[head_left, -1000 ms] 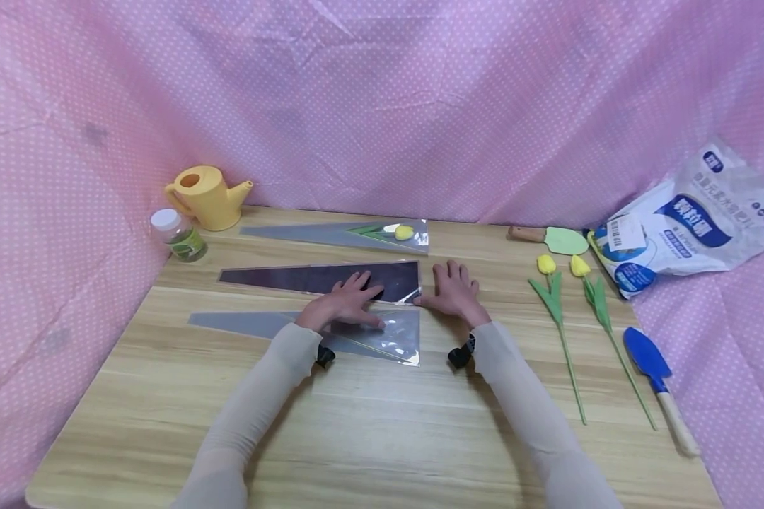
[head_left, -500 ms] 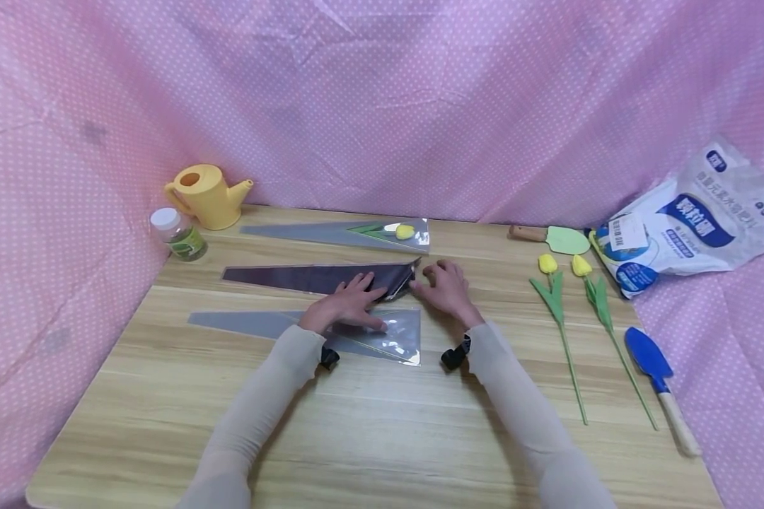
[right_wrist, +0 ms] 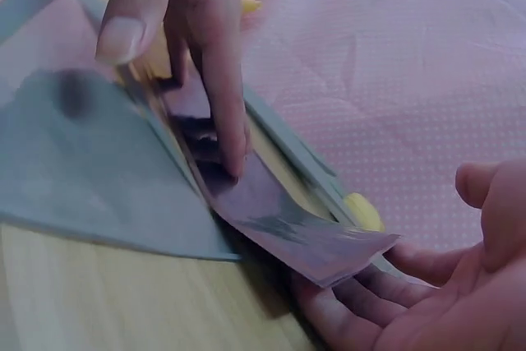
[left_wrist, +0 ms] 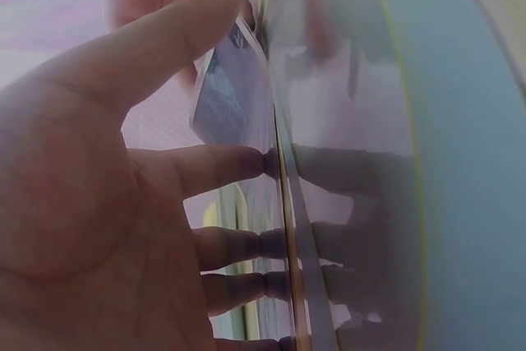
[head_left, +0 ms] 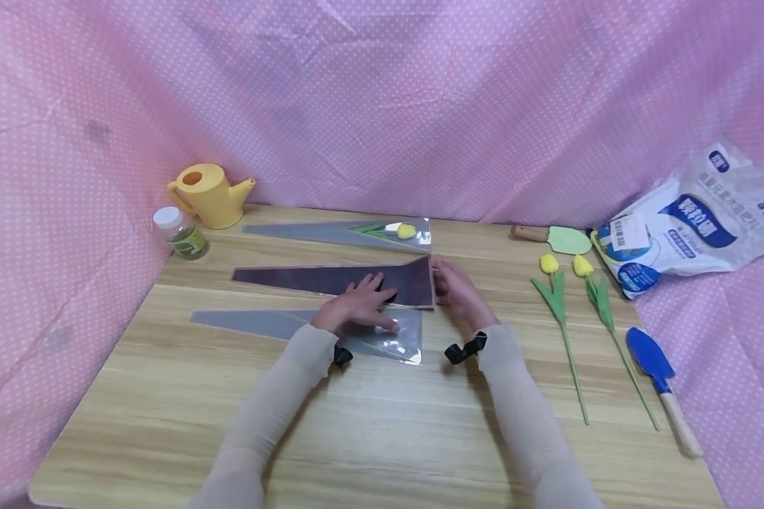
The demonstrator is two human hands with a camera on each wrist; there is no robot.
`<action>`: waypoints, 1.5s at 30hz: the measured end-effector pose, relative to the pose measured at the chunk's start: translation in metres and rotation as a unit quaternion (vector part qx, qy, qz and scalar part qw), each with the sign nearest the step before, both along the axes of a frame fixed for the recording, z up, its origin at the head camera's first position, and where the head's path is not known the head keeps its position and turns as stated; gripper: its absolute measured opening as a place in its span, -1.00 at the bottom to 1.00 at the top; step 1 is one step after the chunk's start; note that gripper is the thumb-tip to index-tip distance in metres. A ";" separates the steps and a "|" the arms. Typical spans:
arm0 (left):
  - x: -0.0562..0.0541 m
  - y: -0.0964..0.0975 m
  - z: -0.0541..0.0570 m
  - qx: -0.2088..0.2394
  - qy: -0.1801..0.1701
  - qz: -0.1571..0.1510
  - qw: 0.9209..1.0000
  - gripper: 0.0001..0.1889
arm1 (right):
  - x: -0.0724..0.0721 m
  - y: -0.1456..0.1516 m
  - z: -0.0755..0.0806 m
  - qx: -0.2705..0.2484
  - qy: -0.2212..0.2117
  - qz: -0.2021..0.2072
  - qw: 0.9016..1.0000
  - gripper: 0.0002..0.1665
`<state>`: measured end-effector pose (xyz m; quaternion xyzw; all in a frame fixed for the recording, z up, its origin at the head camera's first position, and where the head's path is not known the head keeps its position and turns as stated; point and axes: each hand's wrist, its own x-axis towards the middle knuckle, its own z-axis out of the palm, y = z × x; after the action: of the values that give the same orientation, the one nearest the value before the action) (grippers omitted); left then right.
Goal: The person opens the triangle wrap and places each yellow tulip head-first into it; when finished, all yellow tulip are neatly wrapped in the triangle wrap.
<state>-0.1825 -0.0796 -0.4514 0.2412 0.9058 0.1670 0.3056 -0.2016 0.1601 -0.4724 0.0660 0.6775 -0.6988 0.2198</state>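
A dark, tapering flower sleeve (head_left: 286,276) lies in the middle of the table, its wide end toward the right. My left hand (head_left: 361,305) presses on it with spread fingers, and in the left wrist view the fingertips (left_wrist: 267,162) meet its surface. At the wide end, my right hand (head_left: 458,286) has its fingers under the edge. The right wrist view shows that edge bent up over the fingers, with the thumb (right_wrist: 477,185) standing apart from it. Nearer me lies a clear grey sleeve (head_left: 242,322), partly hidden by the left hand.
Behind lies another clear sleeve (head_left: 293,232) holding a yellow tulip (head_left: 406,231). Two loose tulips (head_left: 566,346) lie at right, near a blue trowel (head_left: 651,357), a green trowel (head_left: 568,240) and a white bag (head_left: 681,226). A yellow watering can (head_left: 211,198) and a jar (head_left: 183,235) stand back left.
The dark sleeve lay flat, then its wide end buckled upward. Now that end is spread out and slightly raised, with the right hand's fingers beneath it. The sleeve has shifted a little right.
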 end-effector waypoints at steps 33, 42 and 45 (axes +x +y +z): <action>-0.007 0.056 -0.009 0.340 0.151 0.226 0.900 -0.68 | 0.025 -0.001 0.014 -0.127 0.003 -0.030 0.991 -0.08; -0.004 0.062 -0.021 0.344 0.106 0.320 0.876 -0.80 | 0.029 -0.008 0.015 -0.133 0.005 -0.021 0.991 -0.12; -0.005 0.061 -0.023 0.347 0.092 0.325 0.875 -0.73 | 0.029 -0.009 0.015 -0.130 0.009 -0.019 0.991 -0.15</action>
<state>-0.1878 -0.0189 -0.4743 0.0381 0.8412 0.5374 0.0464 -0.1725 0.1509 -0.4570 0.0434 0.5814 -0.7856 0.2071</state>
